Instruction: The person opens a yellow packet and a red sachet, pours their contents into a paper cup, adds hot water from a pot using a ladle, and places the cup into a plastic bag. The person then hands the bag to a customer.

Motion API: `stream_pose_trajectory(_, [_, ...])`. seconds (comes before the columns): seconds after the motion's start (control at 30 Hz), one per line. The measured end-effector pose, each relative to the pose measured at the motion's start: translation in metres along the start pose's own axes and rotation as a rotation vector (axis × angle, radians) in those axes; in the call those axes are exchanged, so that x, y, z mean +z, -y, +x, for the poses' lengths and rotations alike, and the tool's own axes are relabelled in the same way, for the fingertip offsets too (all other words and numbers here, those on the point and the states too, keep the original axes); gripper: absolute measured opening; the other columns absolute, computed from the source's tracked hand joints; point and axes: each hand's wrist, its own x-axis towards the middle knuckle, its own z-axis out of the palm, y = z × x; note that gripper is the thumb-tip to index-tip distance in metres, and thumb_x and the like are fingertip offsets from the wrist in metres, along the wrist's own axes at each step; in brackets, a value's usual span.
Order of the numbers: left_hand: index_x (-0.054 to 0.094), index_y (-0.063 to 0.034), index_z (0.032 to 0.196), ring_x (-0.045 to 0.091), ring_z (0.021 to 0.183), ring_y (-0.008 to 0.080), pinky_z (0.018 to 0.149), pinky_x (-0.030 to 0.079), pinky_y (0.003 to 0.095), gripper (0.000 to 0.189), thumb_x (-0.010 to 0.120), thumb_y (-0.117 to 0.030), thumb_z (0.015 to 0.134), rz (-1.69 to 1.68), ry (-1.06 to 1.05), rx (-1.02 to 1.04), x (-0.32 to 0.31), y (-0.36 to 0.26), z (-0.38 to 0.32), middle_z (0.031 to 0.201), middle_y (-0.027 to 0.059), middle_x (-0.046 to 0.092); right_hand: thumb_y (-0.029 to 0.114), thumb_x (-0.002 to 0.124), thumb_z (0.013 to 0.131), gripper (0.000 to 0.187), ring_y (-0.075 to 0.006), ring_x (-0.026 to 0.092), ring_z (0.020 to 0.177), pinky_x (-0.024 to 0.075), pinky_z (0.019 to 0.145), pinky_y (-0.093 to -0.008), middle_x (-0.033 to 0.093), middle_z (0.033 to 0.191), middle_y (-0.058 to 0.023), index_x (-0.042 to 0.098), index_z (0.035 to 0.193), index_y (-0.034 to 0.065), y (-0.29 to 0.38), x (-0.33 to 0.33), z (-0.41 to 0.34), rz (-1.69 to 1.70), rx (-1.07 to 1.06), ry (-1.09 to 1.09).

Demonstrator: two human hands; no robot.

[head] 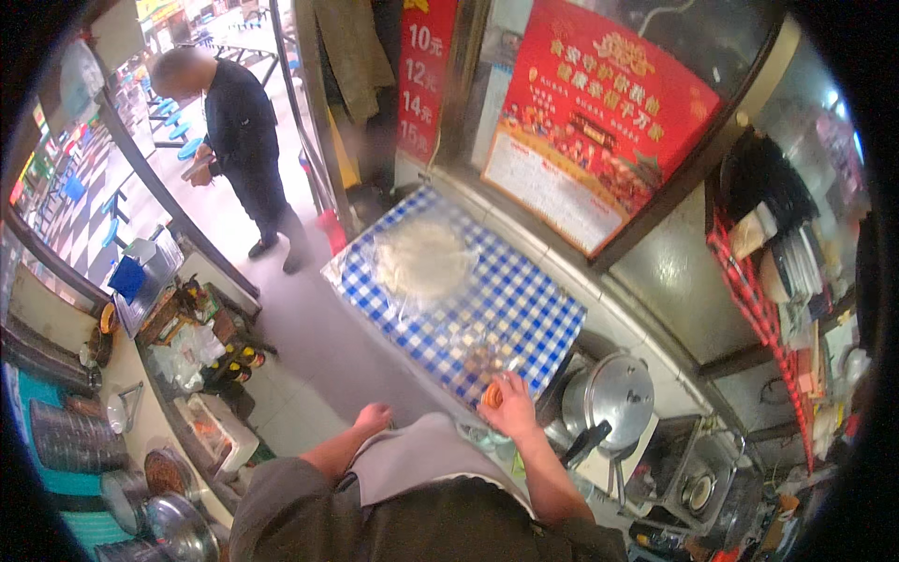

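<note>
My right hand is closed around a small orange object, perhaps a lid or cap, at the near edge of a table. That table wears a blue-and-white checked cloth under what looks like a clear cover. Just beyond my fingers lies a blurred brownish patch that I cannot make out. A large round whitish item, seemingly wrapped in clear plastic, rests at the table's far end. My left hand hangs beside my grey apron, fingers curled; whether it holds anything is hidden.
A pressure cooker with a black handle stands right of the table. A counter with pots and a metal lid runs along my left. Past the doorway a person in dark clothes stands. A red poster covers the window.
</note>
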Motion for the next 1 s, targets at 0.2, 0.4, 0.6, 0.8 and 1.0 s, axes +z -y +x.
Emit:
stream_pose_trajectory(0.2, [0.077, -0.0003, 0.095, 0.072, 0.066, 0.0273, 0.063, 0.058, 0.0413, 0.025, 0.063, -0.02, 0.089, -0.138, -0.052, -0.497, -0.033, 0.166, -0.049, 0.077, 0.0166, 0.074, 0.041, 0.09, 0.071, 0.082, -0.0424, 0.05, 0.135, 0.047, 0.109, -0.0519, 0.052, 0.147, -0.0193, 0.06, 0.14, 0.009, 0.007, -0.012, 0.016, -0.037, 0.035, -0.022])
stream_pose_trajectory(0.4, [0.076, 0.0023, 0.09, 0.064, 0.051, 0.0227, 0.052, 0.054, 0.0363, 0.023, 0.063, -0.016, 0.088, -0.444, -0.199, -0.589, -0.064, 0.215, -0.089, 0.066, 0.0133, 0.068, 0.018, 0.074, 0.088, 0.02, -0.0395, 0.069, 0.1, 0.0556, 0.087, -0.0457, 0.074, 0.107, -0.0198, 0.076, 0.102, 0.0035, 0.018, -0.012, 0.095, 0.13, -0.041, -0.224])
stream_pose_trajectory(0.6, [0.076, 0.0047, 0.097, 0.069, 0.063, 0.0228, 0.056, 0.054, 0.0372, 0.025, 0.065, -0.015, 0.086, -0.441, -0.386, -0.432, -0.094, 0.23, -0.097, 0.082, 0.0166, 0.073, 0.02, 0.08, 0.088, 0.016, -0.0315, 0.07, 0.069, 0.0548, 0.066, -0.0386, 0.072, 0.078, -0.0171, 0.078, 0.088, 0.004, 0.073, -0.023, 0.194, 0.074, -0.095, -0.311])
stream_pose_trajectory(0.8, [0.067, 0.0045, 0.08, 0.061, 0.055, 0.023, 0.051, 0.051, 0.0371, 0.017, 0.061, -0.009, 0.089, -0.843, -0.451, -0.534, -0.131, 0.242, -0.113, 0.073, 0.0134, 0.066, 0.019, 0.067, 0.093, 0.017, -0.0415, 0.07, 0.084, 0.0558, 0.075, -0.0505, 0.073, 0.093, -0.0204, 0.076, 0.091, 0.0051, 0.115, -0.082, 0.334, -0.015, -0.312, -0.526])
stream_pose_trajectory(1.0, [0.067, 0.0039, 0.083, 0.062, 0.057, 0.0228, 0.051, 0.051, 0.0376, 0.017, 0.059, -0.008, 0.091, -0.524, -0.435, -0.452, -0.168, 0.232, -0.124, 0.069, 0.0109, 0.064, 0.027, 0.068, 0.097, 0.026, -0.0312, 0.075, 0.078, 0.0575, 0.073, -0.0425, 0.075, 0.085, -0.0203, 0.078, 0.101, 0.0033, 0.14, -0.18, 0.492, -0.136, -0.217, -0.639])
